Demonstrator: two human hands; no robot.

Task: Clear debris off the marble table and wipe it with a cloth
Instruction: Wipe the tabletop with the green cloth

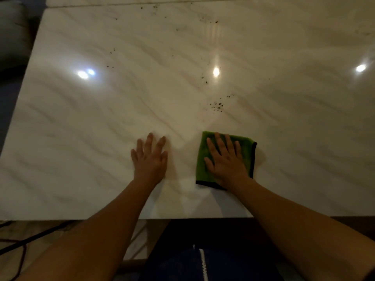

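A glossy white marble table [101, 118] fills the view. My right hand [225, 159] lies flat, fingers spread, on a folded green cloth [248, 146] with a dark hem, near the table's front edge. My left hand [150, 157] rests palm down on the bare marble a little to the left of the cloth, fingers apart and holding nothing. Dark crumbs [216, 106] lie in a small cluster just beyond the cloth. More dark specks [211, 21] are scattered toward the far side, and a few specks [110, 66] sit at mid left.
The table's front edge [182, 218] runs across below my forearms. Cables [24, 242] lie on the floor at lower left. A dark cushioned seat [12, 33] stands past the table's left edge. A seam [121, 4] crosses the far end.
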